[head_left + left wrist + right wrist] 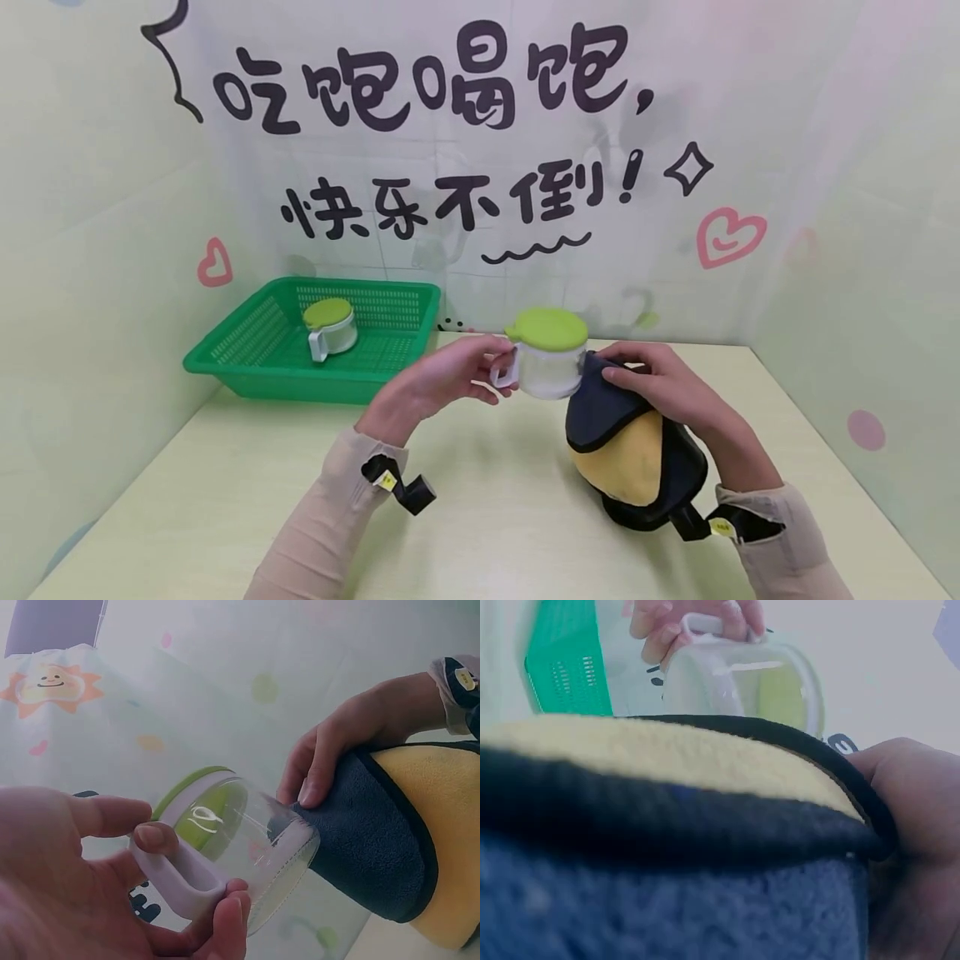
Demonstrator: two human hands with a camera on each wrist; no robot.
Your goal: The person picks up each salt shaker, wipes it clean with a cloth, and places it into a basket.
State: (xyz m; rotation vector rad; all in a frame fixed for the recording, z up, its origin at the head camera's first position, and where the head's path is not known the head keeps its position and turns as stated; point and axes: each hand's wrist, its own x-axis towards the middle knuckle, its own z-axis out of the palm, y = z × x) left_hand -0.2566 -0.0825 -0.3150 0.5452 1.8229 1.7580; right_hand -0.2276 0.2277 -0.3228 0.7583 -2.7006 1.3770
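Note:
Held off the table is a clear seasoning jar (551, 367) with a green lid (551, 328) and a white handle (180, 881). My left hand (450, 379) grips it by that handle, thumb on top. My right hand (667, 387) holds a thick plush cloth (622, 458), navy on one side and yellow on the other, with black edging. A navy corner of the cloth lies up against the jar's right side; how firmly it presses cannot be told. The cloth hides some right fingers and hangs down below the hand.
A green plastic basket (300, 387) stands at the back left of the pale table (480, 517). Inside it is a similar jar (336, 332) with a green lid and white handle. Printed curtains (480, 283) enclose the table's back and sides.

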